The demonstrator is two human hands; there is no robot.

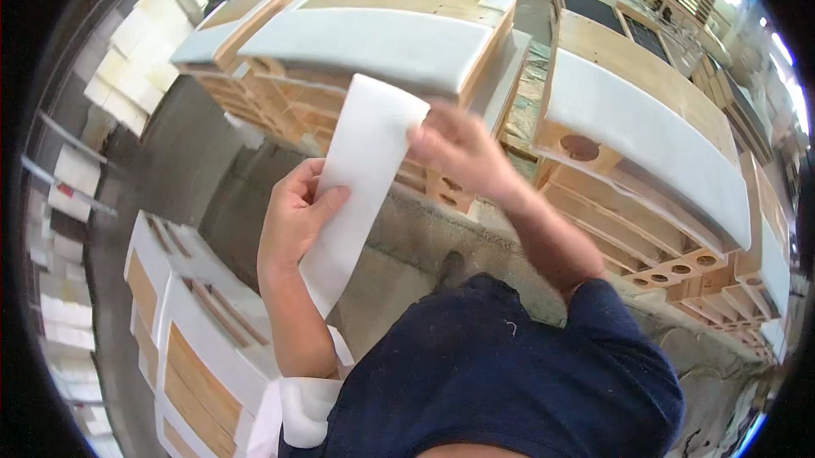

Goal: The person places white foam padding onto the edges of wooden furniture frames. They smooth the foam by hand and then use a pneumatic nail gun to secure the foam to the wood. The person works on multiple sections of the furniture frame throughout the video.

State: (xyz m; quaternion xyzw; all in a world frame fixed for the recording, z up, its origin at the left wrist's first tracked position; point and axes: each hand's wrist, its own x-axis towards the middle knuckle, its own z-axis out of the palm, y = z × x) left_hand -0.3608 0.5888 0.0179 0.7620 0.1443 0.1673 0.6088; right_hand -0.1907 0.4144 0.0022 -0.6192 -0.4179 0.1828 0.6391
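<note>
One white strip (367,165) — long, smooth, thin, tilted, in left fingers (304,176)

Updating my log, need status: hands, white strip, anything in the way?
Left hand closed on white strip near mid-length. Right hand blurred at strip's upper right edge, grip unclear. No obstruction seen; white-topped wooden unit beyond.

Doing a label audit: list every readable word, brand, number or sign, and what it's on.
None readable.
White strip in left hand: no visible print.
Padded wooden frames: no legible lettering.
Red mark on metal bar, far left: too small to tell.
</note>
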